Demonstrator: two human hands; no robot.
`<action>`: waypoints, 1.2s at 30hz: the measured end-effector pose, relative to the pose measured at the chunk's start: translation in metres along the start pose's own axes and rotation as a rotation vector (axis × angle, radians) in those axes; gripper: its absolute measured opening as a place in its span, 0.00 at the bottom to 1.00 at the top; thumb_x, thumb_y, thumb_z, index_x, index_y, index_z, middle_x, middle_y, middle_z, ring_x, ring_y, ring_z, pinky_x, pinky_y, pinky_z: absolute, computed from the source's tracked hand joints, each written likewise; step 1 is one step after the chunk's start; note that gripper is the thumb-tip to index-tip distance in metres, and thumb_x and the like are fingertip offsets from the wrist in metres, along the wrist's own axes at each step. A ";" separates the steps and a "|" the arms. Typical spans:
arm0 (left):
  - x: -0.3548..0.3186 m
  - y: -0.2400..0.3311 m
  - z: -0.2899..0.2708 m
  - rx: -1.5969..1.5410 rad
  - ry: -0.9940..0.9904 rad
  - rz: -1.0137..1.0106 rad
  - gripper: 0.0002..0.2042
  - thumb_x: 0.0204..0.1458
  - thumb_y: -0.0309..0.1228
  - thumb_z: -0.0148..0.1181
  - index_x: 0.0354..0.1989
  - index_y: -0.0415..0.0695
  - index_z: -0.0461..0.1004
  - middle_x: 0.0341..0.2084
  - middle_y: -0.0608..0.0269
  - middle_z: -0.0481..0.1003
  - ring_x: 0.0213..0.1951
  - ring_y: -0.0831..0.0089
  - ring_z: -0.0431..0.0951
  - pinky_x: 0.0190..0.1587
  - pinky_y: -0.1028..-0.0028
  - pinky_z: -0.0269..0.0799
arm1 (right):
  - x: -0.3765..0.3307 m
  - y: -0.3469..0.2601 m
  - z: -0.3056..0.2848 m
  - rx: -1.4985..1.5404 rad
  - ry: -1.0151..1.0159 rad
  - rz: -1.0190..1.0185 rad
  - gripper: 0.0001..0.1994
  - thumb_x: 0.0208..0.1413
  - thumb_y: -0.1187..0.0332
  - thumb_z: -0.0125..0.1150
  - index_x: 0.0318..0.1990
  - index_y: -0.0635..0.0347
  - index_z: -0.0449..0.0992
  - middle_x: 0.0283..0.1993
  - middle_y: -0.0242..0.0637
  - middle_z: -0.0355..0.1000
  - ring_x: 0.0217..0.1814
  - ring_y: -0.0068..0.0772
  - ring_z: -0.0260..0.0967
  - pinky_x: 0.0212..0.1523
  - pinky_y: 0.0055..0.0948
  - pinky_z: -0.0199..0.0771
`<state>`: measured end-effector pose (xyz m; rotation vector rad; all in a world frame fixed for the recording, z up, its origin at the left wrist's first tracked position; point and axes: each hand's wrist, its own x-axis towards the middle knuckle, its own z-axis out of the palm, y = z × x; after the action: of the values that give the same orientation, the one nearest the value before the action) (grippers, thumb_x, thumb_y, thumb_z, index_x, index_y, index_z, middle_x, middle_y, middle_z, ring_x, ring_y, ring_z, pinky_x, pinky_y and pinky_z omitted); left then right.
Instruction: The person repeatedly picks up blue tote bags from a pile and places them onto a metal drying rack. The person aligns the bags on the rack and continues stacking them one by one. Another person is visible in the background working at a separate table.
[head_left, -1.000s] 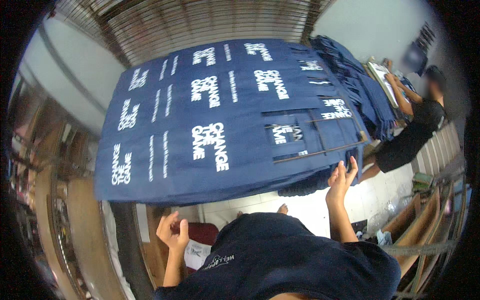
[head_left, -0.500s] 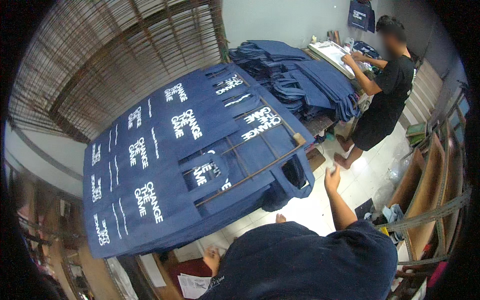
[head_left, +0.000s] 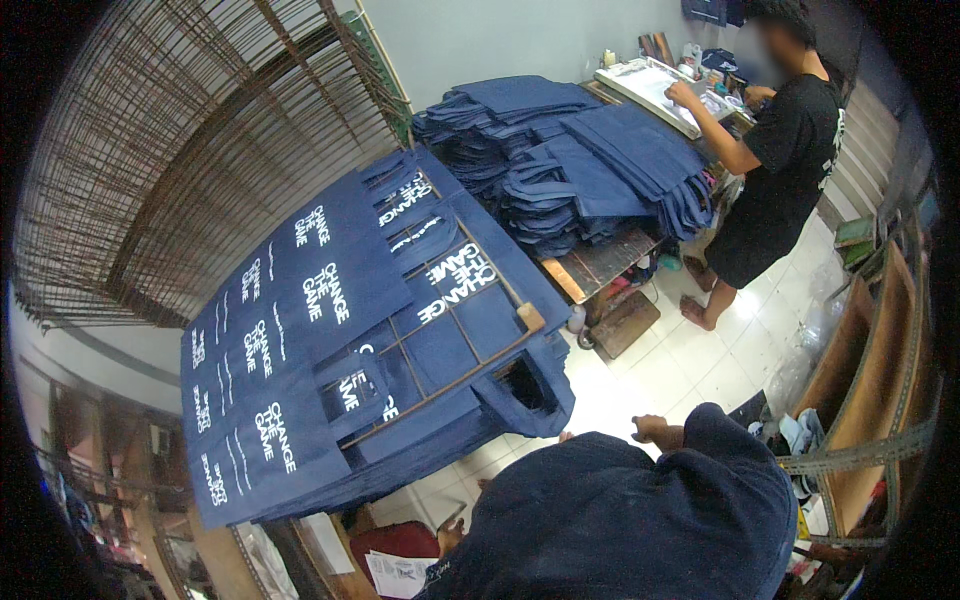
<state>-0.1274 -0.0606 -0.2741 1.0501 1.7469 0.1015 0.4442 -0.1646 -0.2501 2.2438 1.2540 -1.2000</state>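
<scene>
My right hand (head_left: 652,431) is held in front of my body over the tiled floor, its fingers curled with nothing visible in them. Low beside my dark blue shirt, my left hand (head_left: 452,535) shows only in part, small and dim; its fingers cannot be made out well. Both hands are apart from the big stack of dark blue fabric bag panels (head_left: 370,290) with white lettering to my left. A wire drying rack (head_left: 470,358) lies on the stack's near right part. A bag handle loop (head_left: 520,390) hangs at the near corner.
A tilted wire rack (head_left: 220,150) rises behind the stack. More blue bags (head_left: 600,160) are piled on a table (head_left: 610,262). Another person (head_left: 780,170) in black works at a white board (head_left: 655,92). Wooden boards (head_left: 880,380) and a metal rail (head_left: 850,460) stand at right. A dark red seat (head_left: 395,545) holds papers.
My view has turned and shifted right. My right hand has come lower and nearer my body, its fingers now curled. My left hand has moved closer to my side. The other person's arms have shifted.
</scene>
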 end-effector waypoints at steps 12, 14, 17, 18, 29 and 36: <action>0.039 0.055 0.024 0.337 -0.066 0.220 0.17 0.49 0.38 0.58 0.45 0.43 0.72 0.24 0.59 0.76 0.24 0.72 0.74 0.29 0.74 0.70 | 0.035 -0.060 -0.070 0.317 0.173 -0.109 0.26 0.48 0.51 0.55 0.55 0.49 0.65 0.53 0.44 0.67 0.56 0.44 0.64 0.55 0.40 0.63; 0.038 0.058 0.023 0.354 -0.056 0.146 0.18 0.49 0.39 0.58 0.46 0.43 0.72 0.24 0.59 0.76 0.24 0.72 0.74 0.29 0.74 0.70 | 0.029 -0.062 -0.087 0.309 0.170 -0.114 0.26 0.48 0.51 0.55 0.55 0.49 0.65 0.53 0.45 0.67 0.56 0.44 0.64 0.55 0.40 0.63; 0.038 0.060 0.023 0.364 -0.040 0.041 0.20 0.48 0.40 0.59 0.48 0.43 0.71 0.25 0.59 0.77 0.24 0.72 0.75 0.30 0.73 0.70 | 0.036 -0.055 -0.092 0.304 0.193 -0.079 0.26 0.49 0.51 0.55 0.56 0.48 0.65 0.53 0.44 0.67 0.57 0.43 0.64 0.55 0.40 0.63; 0.038 0.059 0.023 0.375 -0.038 0.048 0.21 0.48 0.40 0.58 0.48 0.42 0.71 0.25 0.58 0.77 0.25 0.71 0.75 0.31 0.73 0.70 | 0.036 -0.050 -0.092 0.315 0.202 -0.052 0.26 0.48 0.51 0.55 0.55 0.48 0.66 0.53 0.44 0.67 0.56 0.44 0.64 0.55 0.40 0.63; 0.081 -0.022 0.042 0.302 -0.117 0.451 0.21 0.51 0.39 0.51 0.47 0.35 0.70 0.34 0.49 0.77 0.36 0.61 0.77 0.40 0.71 0.71 | 0.040 -0.004 -0.067 0.321 0.178 0.072 0.26 0.47 0.52 0.56 0.54 0.50 0.67 0.54 0.43 0.67 0.57 0.43 0.63 0.56 0.39 0.64; 0.078 -0.003 0.040 0.326 -0.114 0.415 0.17 0.52 0.34 0.50 0.45 0.35 0.71 0.33 0.50 0.77 0.35 0.64 0.77 0.40 0.71 0.71 | 0.033 -0.008 -0.068 0.346 0.191 0.061 0.26 0.47 0.53 0.56 0.54 0.50 0.67 0.54 0.44 0.67 0.57 0.43 0.63 0.55 0.39 0.63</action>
<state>-0.1030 -0.0251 -0.3504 1.6172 1.4507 0.0145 0.4826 -0.1007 -0.2340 2.6801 1.1006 -1.2872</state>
